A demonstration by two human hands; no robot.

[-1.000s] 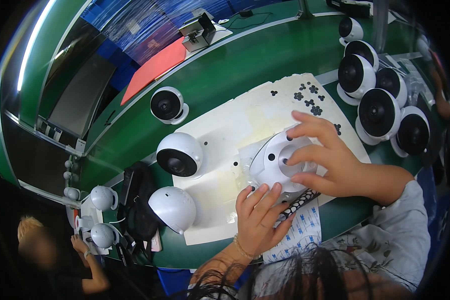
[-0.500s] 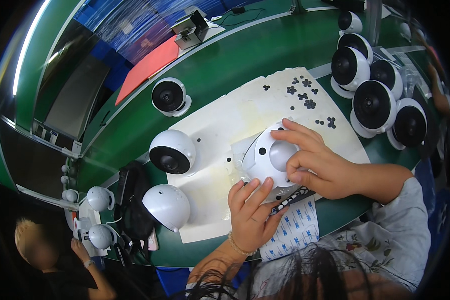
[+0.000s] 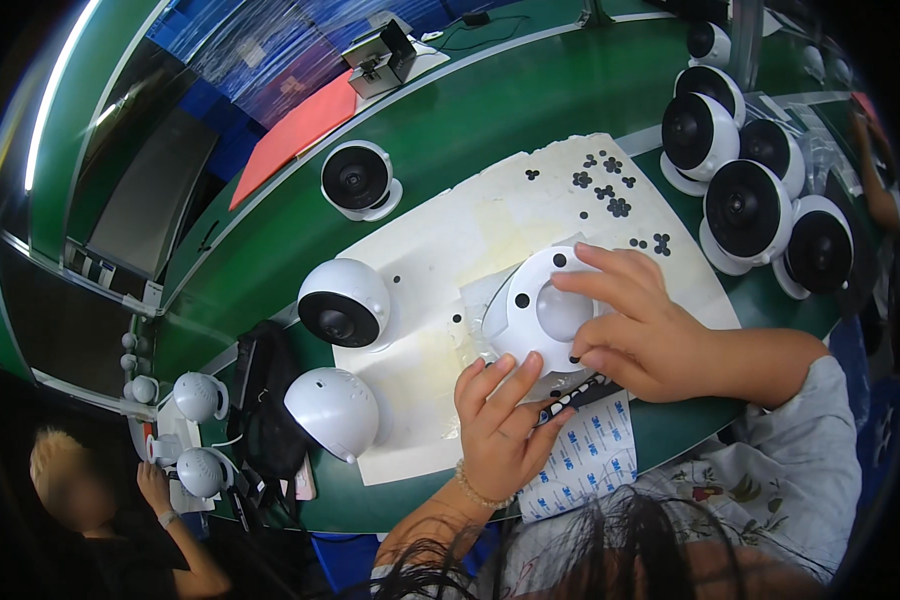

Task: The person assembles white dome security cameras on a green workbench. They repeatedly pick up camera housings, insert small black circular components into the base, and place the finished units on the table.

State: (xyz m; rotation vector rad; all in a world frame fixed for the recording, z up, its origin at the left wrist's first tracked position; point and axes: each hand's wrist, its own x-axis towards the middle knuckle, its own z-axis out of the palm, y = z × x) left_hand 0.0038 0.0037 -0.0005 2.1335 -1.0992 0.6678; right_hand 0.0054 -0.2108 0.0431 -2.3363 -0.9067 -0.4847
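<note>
A white round base lies before me with black round pads on its rim, one at the far side and one at the left. My left hand rests its fingertips on the base's near edge. A dark strip with pale cut-out spots sits between its thumb and index finger. My right hand is over the base's right side, a small black round pad at its pinched thumb and finger; the upper fingers stretch across the rim. The base's right part is hidden.
A cream board with loose black pads lies under the work. White ball-shaped cameras stand left, far and clustered right. A printed backing sheet lies at the near edge. Another person's hand is lower left.
My right fingers have lifted off the far pad on the rim, which now shows plainly. The far ball-shaped camera has shifted right. The other person's hand has moved up slightly.
</note>
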